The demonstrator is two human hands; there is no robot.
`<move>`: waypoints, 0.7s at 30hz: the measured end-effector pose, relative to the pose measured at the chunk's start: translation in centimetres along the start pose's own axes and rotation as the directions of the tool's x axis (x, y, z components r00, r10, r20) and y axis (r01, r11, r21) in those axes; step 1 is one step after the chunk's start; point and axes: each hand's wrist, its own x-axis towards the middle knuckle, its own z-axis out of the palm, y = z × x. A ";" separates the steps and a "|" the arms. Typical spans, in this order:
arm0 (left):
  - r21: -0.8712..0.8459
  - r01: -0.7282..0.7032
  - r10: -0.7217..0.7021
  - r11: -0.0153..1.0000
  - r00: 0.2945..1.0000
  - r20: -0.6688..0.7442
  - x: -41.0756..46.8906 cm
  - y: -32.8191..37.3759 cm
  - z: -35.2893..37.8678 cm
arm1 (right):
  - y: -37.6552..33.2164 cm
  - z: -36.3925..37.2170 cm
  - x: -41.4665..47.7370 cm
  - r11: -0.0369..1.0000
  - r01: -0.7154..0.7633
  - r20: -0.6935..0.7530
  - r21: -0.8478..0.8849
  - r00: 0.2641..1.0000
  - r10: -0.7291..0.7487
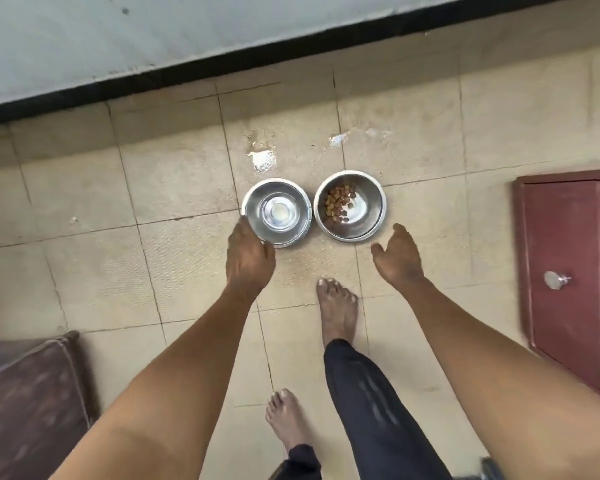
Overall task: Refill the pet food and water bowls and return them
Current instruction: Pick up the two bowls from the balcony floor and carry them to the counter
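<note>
I'm bending over the two steel bowls sitting side by side on the tiled floor, just short of the wall. My left hand is reaching onto the near-left rim of the water bowl; my fingers are curling over that rim, though I cannot tell whether they are actually gripping it, since the back of my hand is hiding them. My right hand is hovering open, fingers spread and empty, just near the food bowl without touching it. The water bowl is looking nearly dry, with perhaps a thin film at the bottom, though the glare is making that hard to judge. The food bowl is holding only a small scatter of kibble across one side. So I'm judging that the refill is not yet done: both bowls are still on the floor at their spot, both are low, and lifting them, filling them and bringing them back are all still ahead of me. There are wet patches on the tiles just beyond the bowls, and I'm standing barefoot, so I'm minding my step.
</note>
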 end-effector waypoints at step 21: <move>-0.464 0.517 -0.528 0.719 0.841 0.119 6.3 -1.1 1.6 | 0.7 0.9 8.4 0.898 -0.184 -0.103 0.399 0.964 0.244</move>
